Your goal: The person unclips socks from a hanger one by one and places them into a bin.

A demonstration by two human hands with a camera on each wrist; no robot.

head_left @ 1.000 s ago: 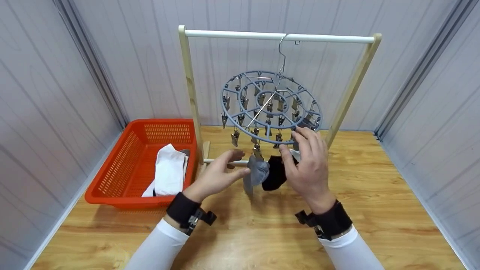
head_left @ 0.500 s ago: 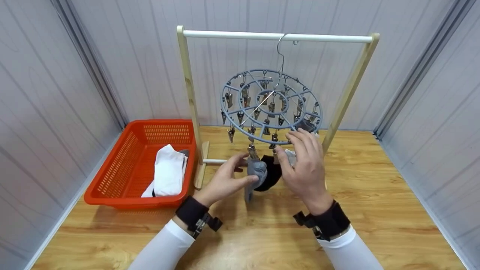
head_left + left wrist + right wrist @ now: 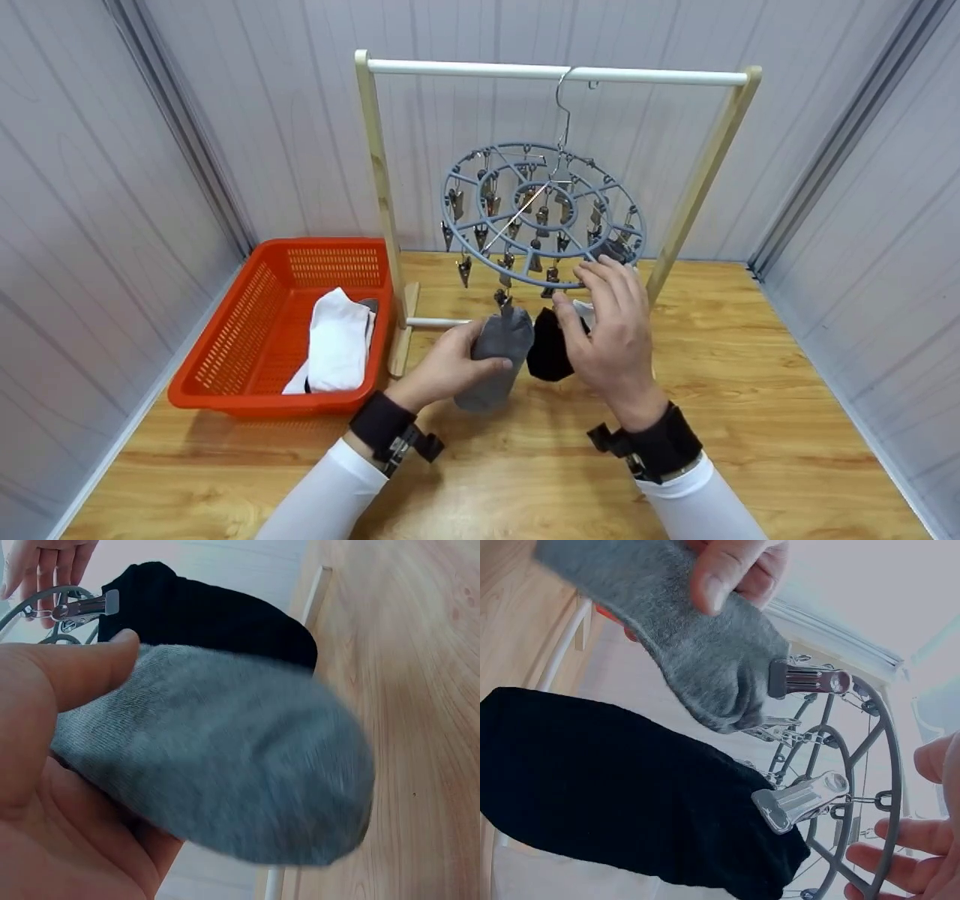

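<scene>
Below round hanger [image 3: 895, 765], beside black sock [image 3: 622, 787], grey sock [image 3: 501, 341] hangs from metal clip [image 3: 802, 680]; left hand [image 3: 442, 366] pinches it between thumb and fingers. Right hand [image 3: 613, 334] loosely spread near hanger, grasping nothing. Grey sock judged light, soft, limp; best held just below clip.

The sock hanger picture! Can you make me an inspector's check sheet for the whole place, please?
Surface: wood-look table.
Job's things: grey sock and black sock, each clipped to a tilted ring hanger; the hanger hooks onto the rail of a wooden rack. Red basket holds white cloth.
Clutter: nothing seen.
Hands: left hand pinches the grey sock; right hand is by the hanger's rim, fingers spread; can't tell if it touches.
Cables: nothing seen.
Surroundings: pale panelled walls on three sides.
</scene>
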